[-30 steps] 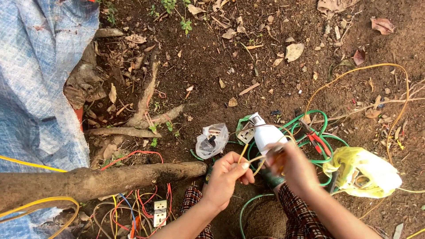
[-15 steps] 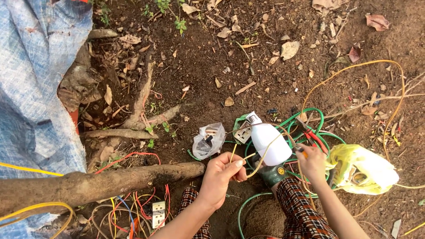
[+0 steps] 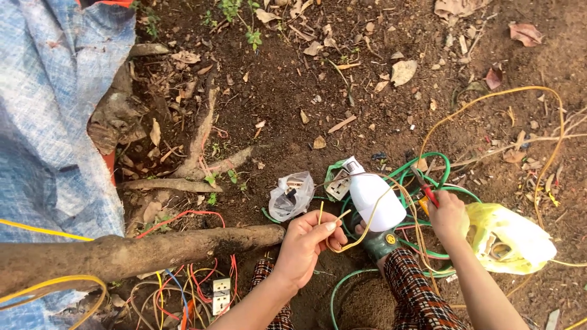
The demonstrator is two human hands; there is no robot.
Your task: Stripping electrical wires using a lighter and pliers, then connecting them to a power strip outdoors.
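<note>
My left hand (image 3: 309, 241) pinches the bare ends of a thin yellow wire (image 3: 367, 223) that loops up across a white bulb (image 3: 379, 197). The bulb has a green base and leans between my knees in checked trousers (image 3: 416, 293). My right hand (image 3: 449, 217) is off to the right, closed around red-handled pliers (image 3: 428, 192) lying on a coil of green wire (image 3: 443, 171). A yellow plastic bag (image 3: 513, 238) sits just right of that hand.
A small clear plastic bag (image 3: 290, 195) and a white socket (image 3: 338, 185) lie on the soil by the bulb. A thick root (image 3: 140, 250) runs along the left, with tangled coloured wires and a white switch plate (image 3: 220, 294) below it. A blue tarp (image 3: 49, 122) covers the left side.
My right hand has left the yellow wire by the bulb and moved right onto the red-handled pliers. My left hand keeps hold of the wire ends.
</note>
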